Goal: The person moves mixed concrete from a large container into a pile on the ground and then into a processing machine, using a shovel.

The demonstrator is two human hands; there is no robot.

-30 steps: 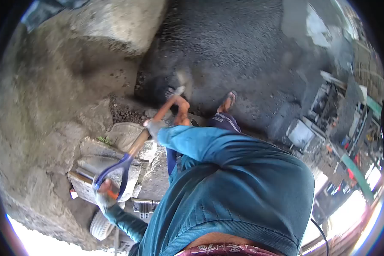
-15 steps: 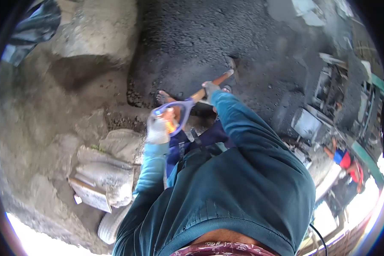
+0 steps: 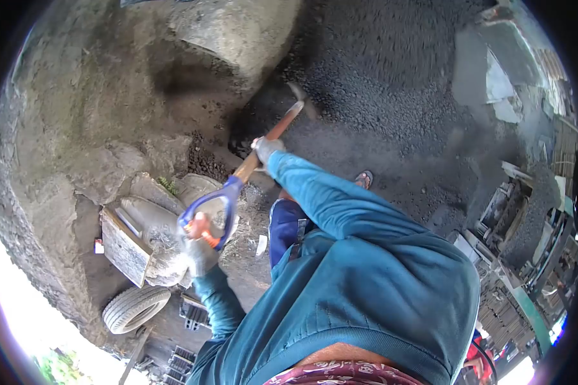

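Blue-gripped wooden shovel (image 3: 246,170), tilted, blade (image 3: 304,100) near dark gravel (image 3: 379,109)

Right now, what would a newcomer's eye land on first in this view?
Probably the blue D-shaped handle of the shovel, left of center: the left hand grips it, the right hand the wooden shaft. Next, the dark gravel across the upper middle, then the tire at lower left.

one head-worn view, steeply downward, past close torso (image 3: 392,282) to ground (image 3: 321,144)
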